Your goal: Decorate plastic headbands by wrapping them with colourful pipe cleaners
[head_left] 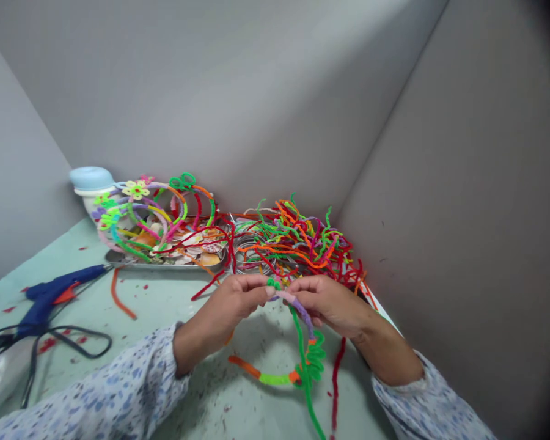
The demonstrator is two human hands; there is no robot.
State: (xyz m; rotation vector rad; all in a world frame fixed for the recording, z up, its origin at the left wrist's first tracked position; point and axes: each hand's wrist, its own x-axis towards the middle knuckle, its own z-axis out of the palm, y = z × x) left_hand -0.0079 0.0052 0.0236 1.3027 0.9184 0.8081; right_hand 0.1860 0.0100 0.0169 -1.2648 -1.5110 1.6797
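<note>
A pale green bench [156, 299] carries everything, its far edge against a grey wall. A tangled pile of pipe cleaners [297, 235] spreads toward the far right corner. Left of it, along the far edge, lies a metal tray [160, 266] of shells, with colourful headbands [136, 190] standing over it. A blue glue gun [57, 288] lies near the left edge; a blue-lidded jar [91, 183] stands at the far left corner. The left hand [238, 300] and right hand [327, 302], fingers closed in pinches, hold a multicoloured band [305, 316] above the bench, before the pile. A green strand [308, 397] hangs beside the band's green coil [318, 357].
</note>
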